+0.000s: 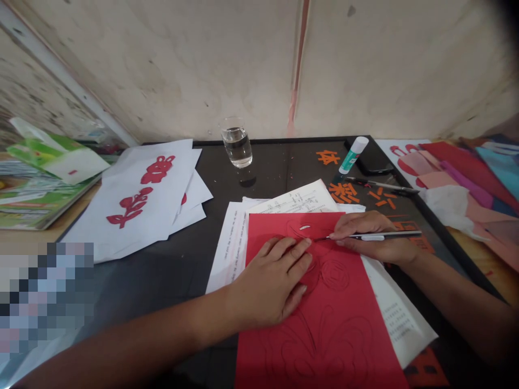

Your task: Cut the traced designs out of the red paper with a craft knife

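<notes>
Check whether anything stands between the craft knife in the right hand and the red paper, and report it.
Nothing visible does. The craft knife in the right hand has its tip at the red paper, with no object between them. The left hand lies flat on the sheet just beside the tip, not under it.

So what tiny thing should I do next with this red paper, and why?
Probably keep your left hand pressed flat and slowly guide the craft knife along a drawn line on the red paper, since its tip is at the paper and one small slit shows there.
</notes>
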`<state>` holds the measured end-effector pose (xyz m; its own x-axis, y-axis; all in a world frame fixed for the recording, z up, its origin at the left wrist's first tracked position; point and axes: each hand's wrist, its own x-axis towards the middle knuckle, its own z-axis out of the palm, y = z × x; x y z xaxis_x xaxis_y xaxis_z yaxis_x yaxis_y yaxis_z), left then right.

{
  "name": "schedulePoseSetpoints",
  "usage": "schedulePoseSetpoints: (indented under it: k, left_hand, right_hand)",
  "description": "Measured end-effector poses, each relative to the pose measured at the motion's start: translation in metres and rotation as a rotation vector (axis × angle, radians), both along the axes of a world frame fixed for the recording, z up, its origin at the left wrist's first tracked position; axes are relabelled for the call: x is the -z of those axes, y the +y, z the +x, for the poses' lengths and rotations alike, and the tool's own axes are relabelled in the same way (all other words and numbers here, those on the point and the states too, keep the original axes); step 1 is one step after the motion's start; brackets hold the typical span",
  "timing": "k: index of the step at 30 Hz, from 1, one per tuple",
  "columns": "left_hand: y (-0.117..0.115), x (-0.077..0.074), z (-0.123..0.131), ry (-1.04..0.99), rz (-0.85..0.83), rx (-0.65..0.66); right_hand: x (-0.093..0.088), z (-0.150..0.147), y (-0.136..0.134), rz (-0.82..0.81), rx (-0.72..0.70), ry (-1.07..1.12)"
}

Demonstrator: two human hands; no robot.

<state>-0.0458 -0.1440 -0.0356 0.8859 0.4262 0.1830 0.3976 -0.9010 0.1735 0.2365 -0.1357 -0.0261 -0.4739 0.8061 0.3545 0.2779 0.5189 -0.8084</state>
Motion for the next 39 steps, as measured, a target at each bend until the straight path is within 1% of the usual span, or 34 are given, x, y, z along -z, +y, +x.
schedulePoseSetpoints:
  k: [4, 9, 15, 19, 24, 27, 33, 39]
  left_hand:
    - [0.0003, -0.0009, -0.0003, -0.005, -0.001, 0.002]
    - [0.0009, -0.0025, -0.0002, 0.009, -0.012, 0.001]
    - [-0.0004, -0.0032, -0.0002, 0.012, -0.02, -0.006]
    - [-0.0007, -0.0033, 0.0003, 0.013, -0.017, -0.009]
    - [-0.0001, -0.0028, 0.0004, 0.008, -0.019, -0.007]
    - [0.0003, -0.0026, 0.0001, 0.008, -0.026, -0.004]
    - [0.0005, -0.0029, 0.0002, -0.006, -0.041, -0.008]
    - [0.0002, -0.0031, -0.0003, -0.01, -0.042, -0.004]
  right_hand:
    - [0.0007, 0.0017, -0.0005, -0.017, 0.012, 0.009]
    - [0.0023, 0.0044, -0.0016, -0.043, 0.091, -0.005]
    - [-0.0004, -0.0023, -0.0023, -0.028, 0.061, -0.025]
    - [-0.0036, -0.0051, -0.0024, -0.049, 0.056, -0.054]
    - [-0.0034, -0.0045, -0.003, 0.009, 0.034, -0.077]
    - [-0.0023, -0.0033, -0.0033, 0.017, 0.039, -0.079]
    - [-0.0025, -0.0025, -0.003, -0.02, 0.028, -0.019]
    - [-0.0001, -0.0021, -0.0032, -0.059, 0.02, -0.053]
